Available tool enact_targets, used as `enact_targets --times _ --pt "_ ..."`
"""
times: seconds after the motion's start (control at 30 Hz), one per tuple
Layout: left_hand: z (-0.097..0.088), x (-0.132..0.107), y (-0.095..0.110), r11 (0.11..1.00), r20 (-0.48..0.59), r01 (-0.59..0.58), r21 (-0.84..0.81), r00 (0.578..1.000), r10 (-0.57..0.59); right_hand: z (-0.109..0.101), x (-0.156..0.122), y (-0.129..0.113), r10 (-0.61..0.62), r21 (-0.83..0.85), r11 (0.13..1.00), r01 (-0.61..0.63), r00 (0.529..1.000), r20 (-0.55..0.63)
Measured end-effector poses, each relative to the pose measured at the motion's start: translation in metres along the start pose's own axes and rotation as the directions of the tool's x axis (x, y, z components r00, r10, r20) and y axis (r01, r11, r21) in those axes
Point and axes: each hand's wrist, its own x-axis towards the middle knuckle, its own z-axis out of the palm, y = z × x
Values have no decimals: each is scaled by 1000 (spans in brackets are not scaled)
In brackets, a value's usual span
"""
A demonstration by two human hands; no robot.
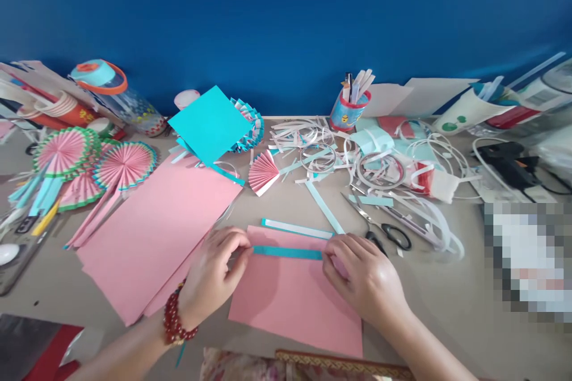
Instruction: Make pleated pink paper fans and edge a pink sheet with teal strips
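A sheet of pink paper (295,303) lies in front of me. Across its upper part runs a narrow teal paper strip (287,252), held at its two ends. My left hand (222,265), with a red bead bracelet at the wrist, pinches the left end between thumb and finger. The right end is under the closed fingers of my right hand (360,271). Just above lies a second teal strip with a white band along it (297,228). A pale blue strip (325,207) reaches the table beside my right knuckles.
Larger pink sheets (156,220) lie to the left, near pleated paper fans (125,165). Teal squares (212,125) rest behind. Scissors (379,229), tape rolls (381,169), paper scraps (304,134), a pen cup (350,110) and a black glue gun (503,164) occupy the back and right.
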Motion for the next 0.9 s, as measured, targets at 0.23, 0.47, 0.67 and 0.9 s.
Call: enact_targets --times 0.23,0.47,0.67,0.9 --pt "-1 8 -10 957 79 -282 64 958 277 -13 -12 -8 124 131 983 -132 990 69" --pt "6 39 -28 964 -28 -225 140 973 231 9 25 11 70 113 991 -68 997 -17" --pt "9 44 -21 976 -66 -163 147 983 174 3 44 22 96 54 994 -98 995 38" --pt "11 2 -1 995 -142 -66 -78 988 54 -17 19 8 93 143 983 -112 987 132"
